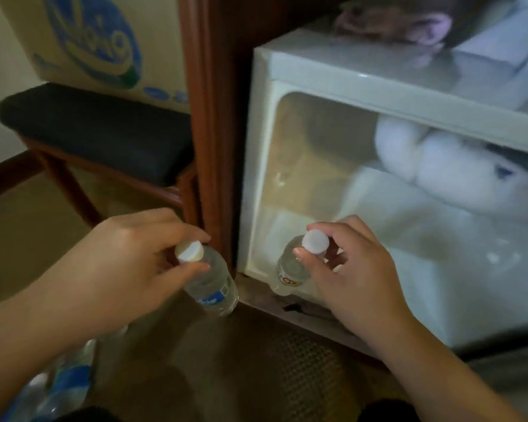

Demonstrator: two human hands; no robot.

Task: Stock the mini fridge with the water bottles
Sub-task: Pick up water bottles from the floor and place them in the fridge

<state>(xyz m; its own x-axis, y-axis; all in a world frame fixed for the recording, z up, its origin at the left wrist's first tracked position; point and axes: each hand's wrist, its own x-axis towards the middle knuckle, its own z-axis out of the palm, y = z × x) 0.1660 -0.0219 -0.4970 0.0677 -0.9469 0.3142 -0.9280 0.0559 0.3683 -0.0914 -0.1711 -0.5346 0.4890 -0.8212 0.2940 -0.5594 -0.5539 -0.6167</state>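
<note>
Right hand [345, 269] pinching a bottle [290, 266] by its cap at the fridge [333, 65] sill, left hand [134, 257] likewise pinching another bottle [214, 284]; I should keep mine upright onto what seems the floor ahead.

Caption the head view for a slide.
Each hand, left hand and right hand, grips a water bottle by its neck: left bottle, right bottle, before the open mini fridge.
</note>
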